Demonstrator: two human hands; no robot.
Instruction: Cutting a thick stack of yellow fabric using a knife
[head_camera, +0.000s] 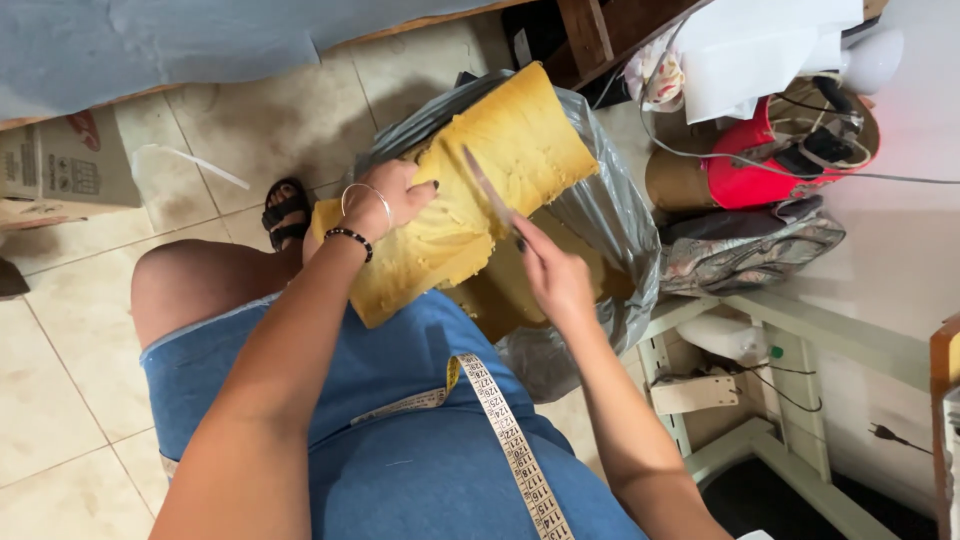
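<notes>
- Under me and out past my hands lies a floor of pale beige tiles (60, 400) with dark grout lines and some grey smudges.
- Far beyond my left hand, a grey-blue cloth (150, 40) hangs over a wooden edge, with a cardboard box (60, 165) below it.
- To the right of my right hand stands a light green metal frame (790, 390), with a white power strip (695, 392) at its foot.
- Above that, a red bundle (745, 180) and patterned fabric (745, 250) sit in soft, even light.

home sewing workshop | tape measure (505, 425) | tiled floor (60, 400) | fabric (150, 45)
</notes>
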